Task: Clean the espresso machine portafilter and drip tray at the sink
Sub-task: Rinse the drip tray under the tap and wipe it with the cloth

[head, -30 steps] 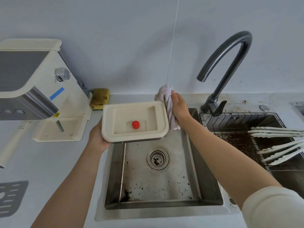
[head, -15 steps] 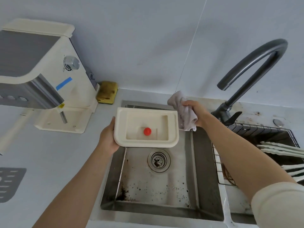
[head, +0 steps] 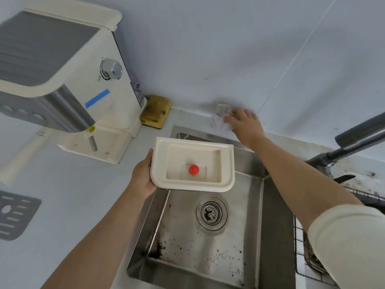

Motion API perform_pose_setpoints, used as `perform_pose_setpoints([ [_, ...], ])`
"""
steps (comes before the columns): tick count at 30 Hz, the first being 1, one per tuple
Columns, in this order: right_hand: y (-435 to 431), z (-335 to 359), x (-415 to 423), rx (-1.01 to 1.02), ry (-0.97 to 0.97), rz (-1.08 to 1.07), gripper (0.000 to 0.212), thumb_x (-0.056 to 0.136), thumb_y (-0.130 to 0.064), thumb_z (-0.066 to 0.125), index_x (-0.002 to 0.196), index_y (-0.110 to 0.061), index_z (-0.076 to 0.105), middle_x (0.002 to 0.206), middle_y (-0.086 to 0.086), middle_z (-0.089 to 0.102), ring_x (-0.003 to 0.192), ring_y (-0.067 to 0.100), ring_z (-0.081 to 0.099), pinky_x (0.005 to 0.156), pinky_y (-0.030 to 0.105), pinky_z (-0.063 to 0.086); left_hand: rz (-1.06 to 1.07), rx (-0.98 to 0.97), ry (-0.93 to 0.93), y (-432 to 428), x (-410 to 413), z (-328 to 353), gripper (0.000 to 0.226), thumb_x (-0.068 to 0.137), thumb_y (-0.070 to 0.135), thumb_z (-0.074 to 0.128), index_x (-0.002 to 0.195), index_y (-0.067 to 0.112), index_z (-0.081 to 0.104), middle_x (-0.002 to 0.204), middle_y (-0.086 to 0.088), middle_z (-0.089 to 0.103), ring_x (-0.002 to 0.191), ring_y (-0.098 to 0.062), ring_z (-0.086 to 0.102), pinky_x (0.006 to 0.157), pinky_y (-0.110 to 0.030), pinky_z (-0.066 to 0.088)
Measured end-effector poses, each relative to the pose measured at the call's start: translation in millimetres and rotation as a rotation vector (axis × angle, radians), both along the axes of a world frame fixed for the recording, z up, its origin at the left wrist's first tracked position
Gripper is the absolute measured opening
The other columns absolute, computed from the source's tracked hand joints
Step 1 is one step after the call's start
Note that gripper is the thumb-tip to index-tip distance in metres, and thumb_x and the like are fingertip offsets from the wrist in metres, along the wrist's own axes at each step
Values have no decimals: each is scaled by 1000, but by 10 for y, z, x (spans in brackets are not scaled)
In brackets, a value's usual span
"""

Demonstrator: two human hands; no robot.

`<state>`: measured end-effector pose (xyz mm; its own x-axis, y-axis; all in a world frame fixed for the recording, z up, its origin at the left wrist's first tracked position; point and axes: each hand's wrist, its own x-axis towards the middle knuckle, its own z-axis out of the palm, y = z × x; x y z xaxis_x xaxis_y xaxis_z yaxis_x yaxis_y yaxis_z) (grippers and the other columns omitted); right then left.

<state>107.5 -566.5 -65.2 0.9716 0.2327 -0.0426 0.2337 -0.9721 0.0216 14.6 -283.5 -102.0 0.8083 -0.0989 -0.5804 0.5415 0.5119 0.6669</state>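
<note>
My left hand (head: 141,178) grips the left edge of the cream drip tray (head: 159,161) and holds it level over the back left corner of the sink (head: 208,251). A red float (head: 194,169) stands in the tray's recess. My right hand (head: 246,127) reaches to the counter strip behind the sink, by the wall. Its fingers are on a pale cloth (head: 220,116), which is blurred. The espresso machine (head: 68,84) stands at the left with its tray bay bare. A cream handle (head: 20,159) sticks out below it.
A yellow sponge (head: 155,111) lies against the wall beside the machine. The grey drip grate (head: 14,217) lies on the counter at far left. Coffee grounds speckle the sink floor around the drain (head: 211,213). The dark faucet (head: 358,136) and a wire rack (head: 302,253) are at right.
My right hand has carried the cloth away from the tray's right edge, back to the counter by the wall. The tray stays in my left hand, and the view has shifted left.
</note>
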Motion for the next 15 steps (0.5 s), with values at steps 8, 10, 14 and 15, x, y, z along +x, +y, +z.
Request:
perform_pose_setpoints([
  [8,-194,-311,-91,-299,346,-90,57,99,-26,31,146,-40,1,157,-8,-13,144,24,-13,111,58,-6,-18,-57,3,-20,59,-50,50,99,37,30,133,3,44,114,-15,55,113,-38,48,100,-56,35],
  [10,-178,-271,-111,-188,383,-155,54,99,-37,29,145,-41,1,157,-7,-14,144,25,-15,111,57,-4,-31,-54,1,-51,47,-64,51,99,37,29,134,3,43,113,-15,55,116,-40,46,101,-58,33],
  [14,-68,-35,-278,369,420,-352,58,98,-39,32,148,-29,5,158,4,-1,145,26,-1,115,47,6,-23,-36,-11,-101,-17,20,45,98,38,31,121,6,53,109,-14,58,102,-33,56,95,-52,40],
  [15,-36,56,-352,551,421,-370,57,99,-34,34,149,-23,8,158,6,4,145,26,4,116,42,9,-19,-32,-7,-102,-32,44,45,98,38,31,122,6,53,113,-15,57,103,-34,56,95,-52,39],
])
